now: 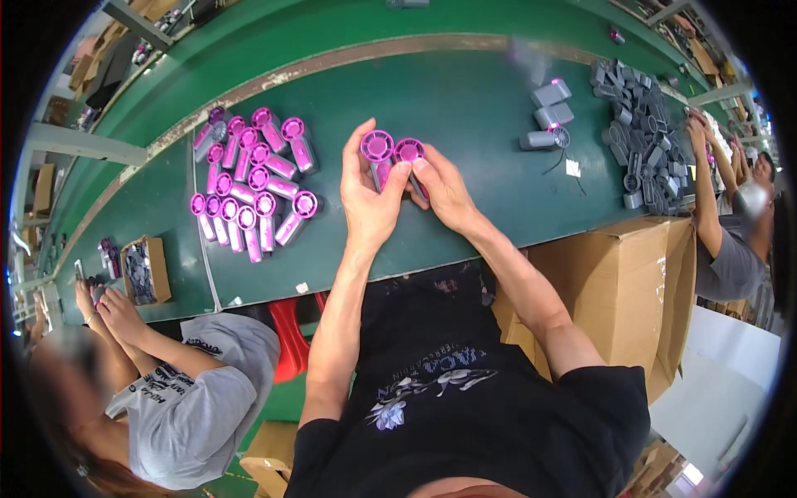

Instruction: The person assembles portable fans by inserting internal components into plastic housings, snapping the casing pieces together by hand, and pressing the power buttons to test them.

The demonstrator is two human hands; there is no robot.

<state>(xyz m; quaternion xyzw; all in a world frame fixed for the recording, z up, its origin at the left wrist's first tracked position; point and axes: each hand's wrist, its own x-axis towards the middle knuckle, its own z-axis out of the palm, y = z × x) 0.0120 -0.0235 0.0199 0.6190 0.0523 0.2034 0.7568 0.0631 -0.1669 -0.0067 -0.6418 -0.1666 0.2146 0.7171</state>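
Observation:
Above the green workbench, two small handheld fans with magenta round grilles and grey bodies are held side by side. My left hand (366, 201) is closed around the left fan (378, 147), its thumb lying toward the handle. My right hand (447, 192) grips the right fan (408, 150), thumb just below the round head. The fingers under both handles are mostly hidden. To the left of my hands lies a group of similar magenta and grey fans (260, 179), heads mostly pointing away from me.
Several grey fan pieces (551, 114) lie on the bench (465, 95) to the right, before a heap of grey housings (643, 137). A large cardboard box (614, 282) stands by my right arm. Co-workers sit on both sides; a small parts box (156, 270) is at left.

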